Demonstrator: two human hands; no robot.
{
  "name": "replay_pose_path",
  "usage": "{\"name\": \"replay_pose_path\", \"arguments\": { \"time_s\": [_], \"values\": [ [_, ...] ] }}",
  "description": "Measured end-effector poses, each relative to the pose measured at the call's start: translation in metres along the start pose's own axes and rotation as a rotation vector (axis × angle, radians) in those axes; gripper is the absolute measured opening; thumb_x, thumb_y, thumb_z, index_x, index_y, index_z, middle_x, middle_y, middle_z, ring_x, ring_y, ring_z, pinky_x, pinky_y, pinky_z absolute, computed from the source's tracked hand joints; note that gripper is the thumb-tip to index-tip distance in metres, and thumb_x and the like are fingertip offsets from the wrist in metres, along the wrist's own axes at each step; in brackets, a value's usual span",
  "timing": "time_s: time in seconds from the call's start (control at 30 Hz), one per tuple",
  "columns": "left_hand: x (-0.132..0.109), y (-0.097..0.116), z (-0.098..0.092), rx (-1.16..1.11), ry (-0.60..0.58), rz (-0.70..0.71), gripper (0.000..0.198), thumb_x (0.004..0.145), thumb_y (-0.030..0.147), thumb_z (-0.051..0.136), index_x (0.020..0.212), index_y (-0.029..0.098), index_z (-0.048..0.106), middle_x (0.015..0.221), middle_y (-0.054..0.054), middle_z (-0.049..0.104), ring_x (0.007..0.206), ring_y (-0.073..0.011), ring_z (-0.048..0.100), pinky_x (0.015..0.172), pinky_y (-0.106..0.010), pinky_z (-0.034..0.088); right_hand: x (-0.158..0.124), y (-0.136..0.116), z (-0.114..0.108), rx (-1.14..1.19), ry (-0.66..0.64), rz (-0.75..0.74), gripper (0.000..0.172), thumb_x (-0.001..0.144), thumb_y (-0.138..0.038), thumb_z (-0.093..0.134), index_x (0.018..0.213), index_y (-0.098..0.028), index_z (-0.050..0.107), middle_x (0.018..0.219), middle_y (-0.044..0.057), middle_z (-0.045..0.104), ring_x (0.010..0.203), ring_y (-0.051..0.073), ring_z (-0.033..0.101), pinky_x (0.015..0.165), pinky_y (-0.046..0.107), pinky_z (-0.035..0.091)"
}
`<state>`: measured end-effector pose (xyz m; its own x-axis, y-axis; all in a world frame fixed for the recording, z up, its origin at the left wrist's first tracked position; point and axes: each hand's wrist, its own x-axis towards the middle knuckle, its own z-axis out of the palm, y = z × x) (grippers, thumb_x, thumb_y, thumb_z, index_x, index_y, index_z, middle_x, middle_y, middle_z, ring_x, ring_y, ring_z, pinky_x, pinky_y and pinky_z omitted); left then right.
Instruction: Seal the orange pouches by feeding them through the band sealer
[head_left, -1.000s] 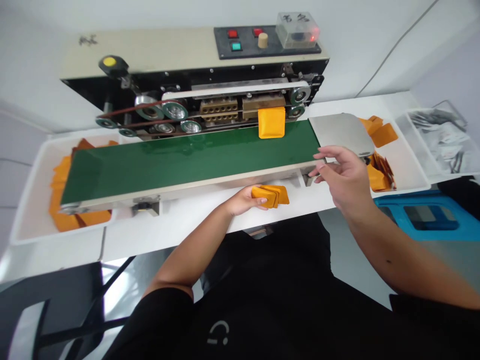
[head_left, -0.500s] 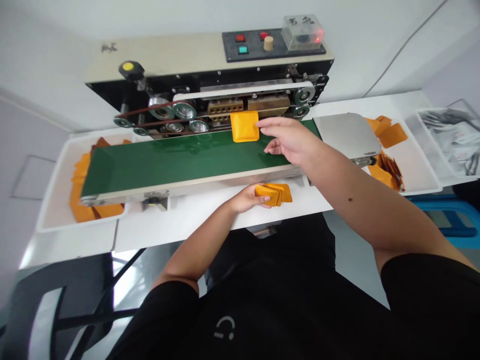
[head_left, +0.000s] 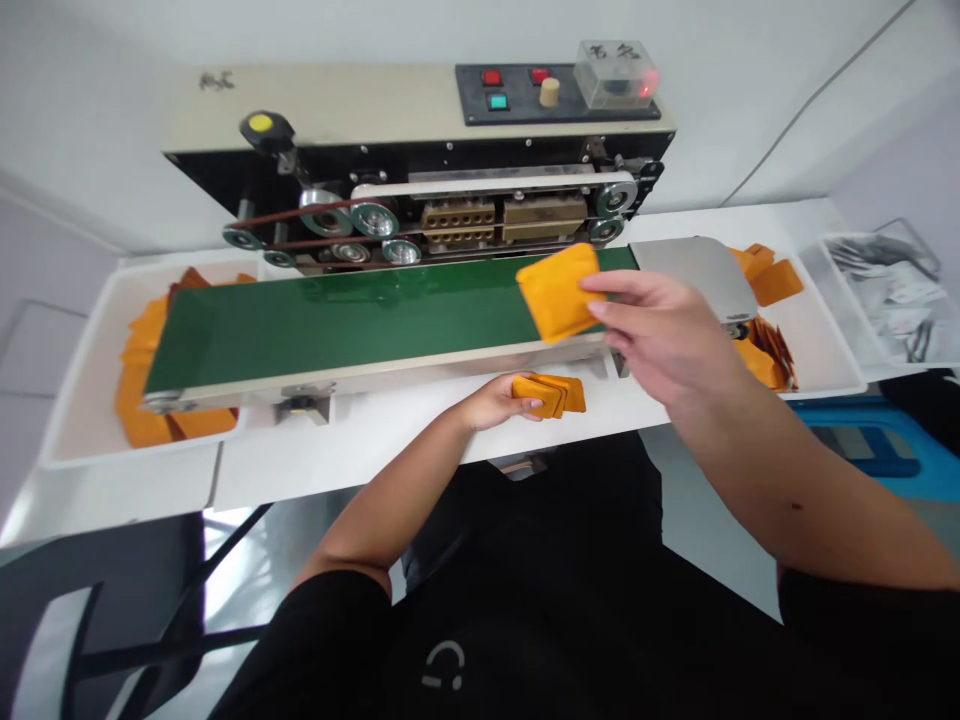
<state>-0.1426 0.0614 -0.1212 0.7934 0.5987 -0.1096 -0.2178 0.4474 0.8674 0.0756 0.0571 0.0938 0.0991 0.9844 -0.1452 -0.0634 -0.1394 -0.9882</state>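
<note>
My right hand [head_left: 667, 335] pinches one orange pouch [head_left: 559, 290] and holds it tilted above the right end of the green conveyor belt [head_left: 337, 320]. My left hand [head_left: 495, 400] rests on the white table edge, closed on a small fanned stack of orange pouches [head_left: 551, 392]. Behind the belt stands the sealing machine [head_left: 450, 190] with its rollers and brass sealing blocks. No pouch lies between the rollers now.
A white tray [head_left: 90, 400] at the belt's left end holds several orange pouches. A metal feed plate [head_left: 697, 275] and a tray with more orange pouches [head_left: 772, 280] are at the right. Farther right sits a bin of silver sachets [head_left: 892, 285]. A blue stool [head_left: 870, 440] stands below.
The orange pouch that sat at the machine's sealing blocks has been taken off by my right hand and lifted back toward the right. My left hand kept its stack still.
</note>
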Motion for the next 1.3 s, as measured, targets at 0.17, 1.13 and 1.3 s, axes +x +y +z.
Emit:
{"name": "replay_pose_path", "arguments": {
  "time_s": [0.17,1.13,1.3],
  "values": [
    [0.0,0.002,0.0,0.011,-0.005,-0.004,0.057,0.089,0.047,0.095,0.137,0.021,0.075,0.122,-0.015,0.083,0.107,-0.0276,0.082,0.085,-0.036,0.068,0.0,0.002,-0.076,0.084,0.296,-0.103,0.022,0.076,-0.016,0.091,0.092,-0.023,0.078,0.094,0.005,0.074,0.077,0.016,0.067,0.05,0.024,0.043],
    [-0.002,-0.005,-0.003,-0.012,0.038,-0.005,0.059,0.087,0.044,0.097,0.136,0.021,0.074,0.125,-0.014,0.083,0.106,-0.0276,0.083,0.087,-0.039,0.069,0.082,0.007,-0.052,-0.214,0.297,-0.124,0.033,0.089,-0.023,0.089,0.095,-0.023,0.057,0.098,0.001,0.069,0.066,0.012,0.072,0.047,0.019,0.048],
    [-0.001,-0.003,-0.002,-0.023,0.021,-0.002,0.056,0.088,0.045,0.096,0.135,0.022,0.075,0.122,-0.013,0.083,0.107,-0.0281,0.083,0.087,-0.039,0.07,-0.017,0.039,-0.06,-0.253,0.264,-0.24,0.023,0.094,-0.032,0.085,0.094,-0.023,0.064,0.083,0.003,0.069,0.061,0.014,0.064,0.046,0.025,0.042]
  ]
}}
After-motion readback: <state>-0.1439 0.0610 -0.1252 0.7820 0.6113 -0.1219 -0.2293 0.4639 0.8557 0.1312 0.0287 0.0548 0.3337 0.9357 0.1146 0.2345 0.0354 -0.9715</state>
